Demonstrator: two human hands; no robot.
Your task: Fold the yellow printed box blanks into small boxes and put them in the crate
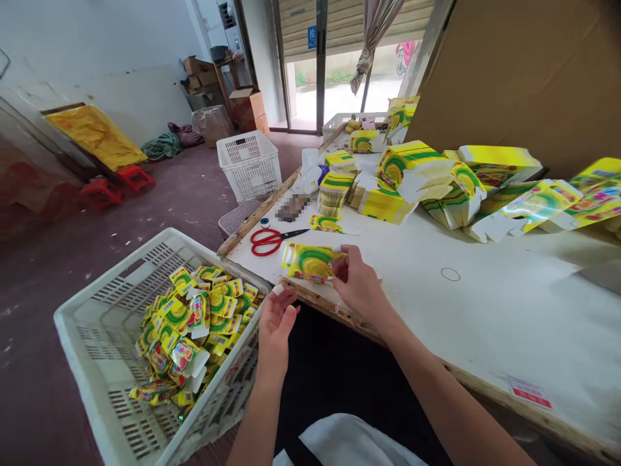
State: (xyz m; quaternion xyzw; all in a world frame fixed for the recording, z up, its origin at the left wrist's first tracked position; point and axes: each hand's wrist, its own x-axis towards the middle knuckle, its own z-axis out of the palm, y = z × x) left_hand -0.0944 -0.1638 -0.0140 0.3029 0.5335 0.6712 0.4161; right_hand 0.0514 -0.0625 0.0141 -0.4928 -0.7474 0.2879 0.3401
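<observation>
Between the thumb and fingers of my right hand (358,283) is a yellow and green printed carton (308,261), held just above the table's near edge. My left hand (278,315) is off the table edge, fingers slightly curled and apart, with nothing in it; a white wrap covers one fingertip. Below and left of it stands a white plastic crate (80,310) holding a heap of small yellow cartons (194,323). Red-handled scissors (274,241) lie beyond the held carton, near a single flat carton (326,224).
Stacks of flat yellow cartons (383,200) line the back of the white table (412,291). A rubber band (450,274) and a small spool (264,222) lie on it. Another white crate (250,165) stands on the floor, with red stools (119,184) farther left.
</observation>
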